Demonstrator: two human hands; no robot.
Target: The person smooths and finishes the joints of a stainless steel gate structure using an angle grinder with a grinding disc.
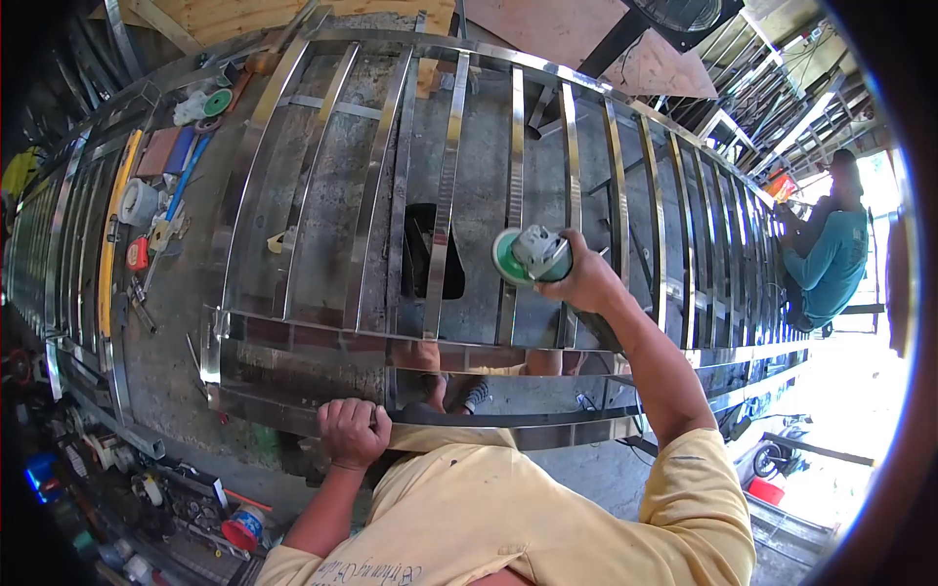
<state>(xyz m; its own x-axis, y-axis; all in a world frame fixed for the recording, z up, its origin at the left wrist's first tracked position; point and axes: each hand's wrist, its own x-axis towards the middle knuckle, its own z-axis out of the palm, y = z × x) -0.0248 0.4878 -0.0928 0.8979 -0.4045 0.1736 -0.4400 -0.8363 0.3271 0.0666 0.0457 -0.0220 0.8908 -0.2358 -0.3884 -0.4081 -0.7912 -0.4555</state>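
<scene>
My right hand [586,276] is closed around the body of an angle grinder [543,252] with a green disc. The grinder is over the shiny metal frame, overlapping one of its upright bars [515,176] in this view. My left hand [354,433] has its fingers curled over the near metal rail [576,433], in front of my body. The frame's long far rail [557,70] curves across the top of the view, with several flat bars running from it toward me.
To the left lie a yellow spirit level [119,234], a red tape measure [137,254] and a white roll [139,202]. A person in a teal shirt [831,264] sits at the frame's right end. A fan [676,14] stands at the top; a red bucket [242,527] is lower left.
</scene>
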